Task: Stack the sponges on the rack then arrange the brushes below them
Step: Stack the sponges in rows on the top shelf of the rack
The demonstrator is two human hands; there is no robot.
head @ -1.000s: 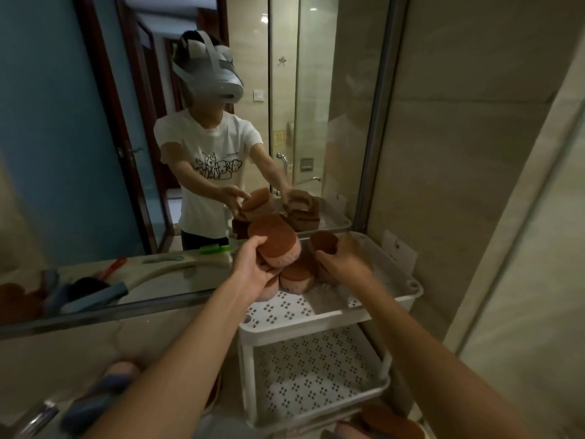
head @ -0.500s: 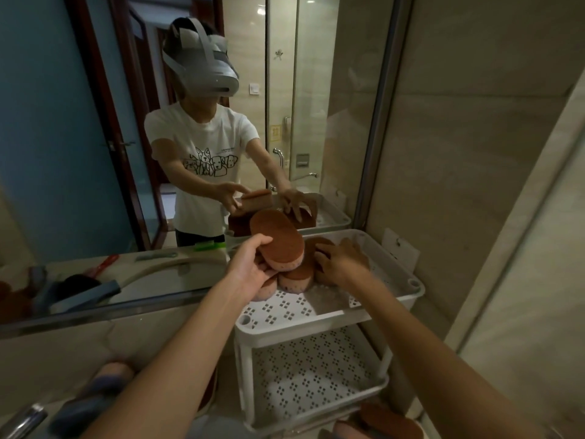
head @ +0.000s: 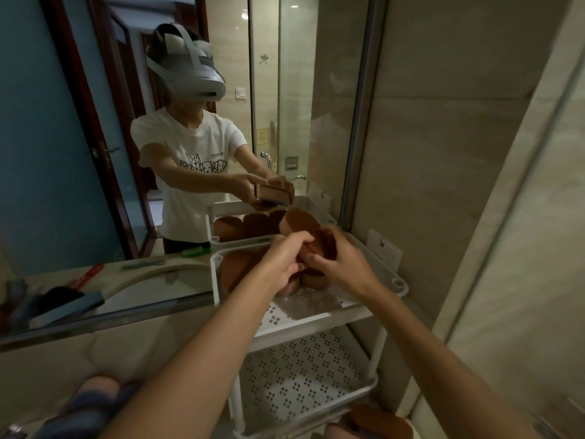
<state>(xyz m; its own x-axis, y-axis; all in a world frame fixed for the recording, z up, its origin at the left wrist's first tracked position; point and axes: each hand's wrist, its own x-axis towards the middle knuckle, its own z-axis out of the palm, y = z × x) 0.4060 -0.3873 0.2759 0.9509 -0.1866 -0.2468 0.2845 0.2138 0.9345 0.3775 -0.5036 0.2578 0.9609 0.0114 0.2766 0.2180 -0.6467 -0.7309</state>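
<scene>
brown sponges [head: 235, 270] heaped on white rack [head: 313, 321] — top shelf

White perforated plastic rack [head: 319, 321]; matt brown spongy sponges [head: 235, 270]; glossy mirror [head: 110, 153]

A white plastic rack [head: 316, 321] stands on a pale stone counter [head: 95, 359], close against a mirror [head: 63, 153]. Brown sponges [head: 234, 270] crowd the far half of its perforated top shelf [head: 278, 315], from 9 o'clock round to 12 o'clock. The lower shelf [head: 304, 384] shows its patterned holes. Further sponges [head: 376, 423] lie on the counter at the rack's 5 o'clock, partly cut off.
</scene>
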